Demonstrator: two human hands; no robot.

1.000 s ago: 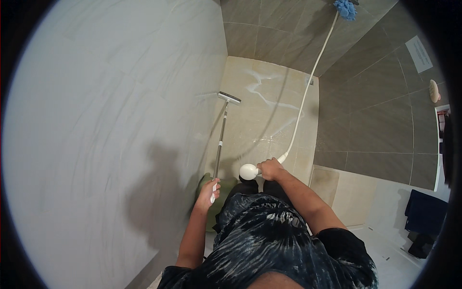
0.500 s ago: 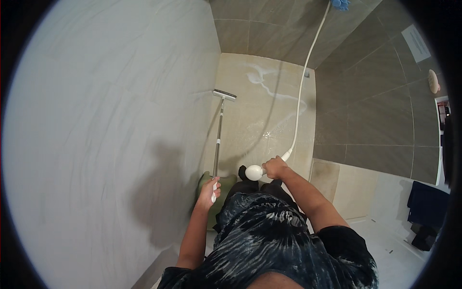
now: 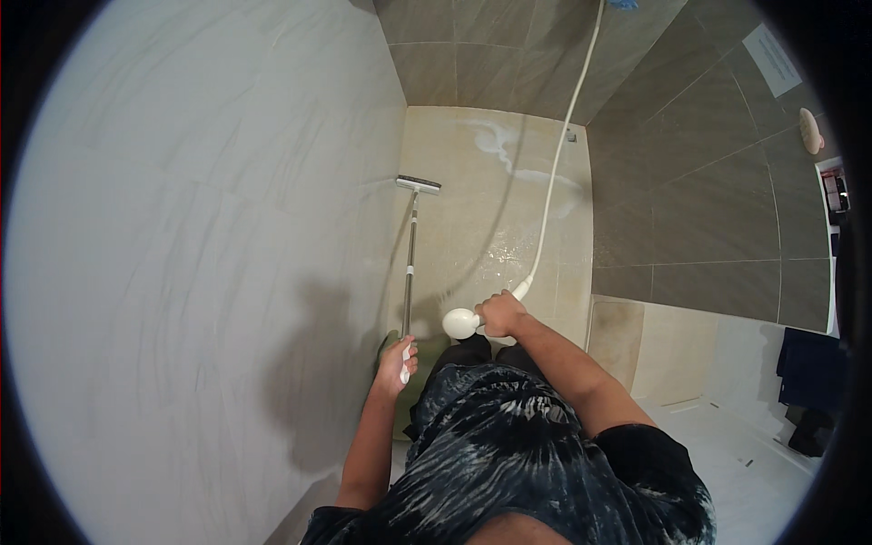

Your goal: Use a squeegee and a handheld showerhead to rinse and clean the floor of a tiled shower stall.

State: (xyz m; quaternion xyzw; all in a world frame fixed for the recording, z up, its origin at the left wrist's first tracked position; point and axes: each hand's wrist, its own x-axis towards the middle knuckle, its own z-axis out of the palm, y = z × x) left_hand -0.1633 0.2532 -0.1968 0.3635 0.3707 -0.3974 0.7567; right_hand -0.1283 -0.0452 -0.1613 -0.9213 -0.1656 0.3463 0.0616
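Observation:
My right hand [image 3: 501,314] is closed round the handle of a white shower head [image 3: 461,323], held low in front of my body. From that handle a cream hose [image 3: 552,186] runs up toward the far wall. My left hand [image 3: 397,363] grips the white end of a long-handled floor squeegee [image 3: 411,263]. Its wide grey-and-white head [image 3: 419,184] rests on the beige floor [image 3: 454,227] close to the left wall. Wet, shining patches and whitish foam [image 3: 495,143] show on the floor ahead.
A pale marbled wall [image 3: 200,200] rises close on my left. Grey tiled walls [image 3: 699,200] stand ahead and right, with a small drain [image 3: 571,137] in the far right corner. Beneath my left hand lies something green [image 3: 427,381]. Dark cloth [image 3: 811,368] hangs at the far right.
My right hand and the shower head have shifted left. The squeegee stays in my left hand with its head nearly in place. The whole view has turned slightly.

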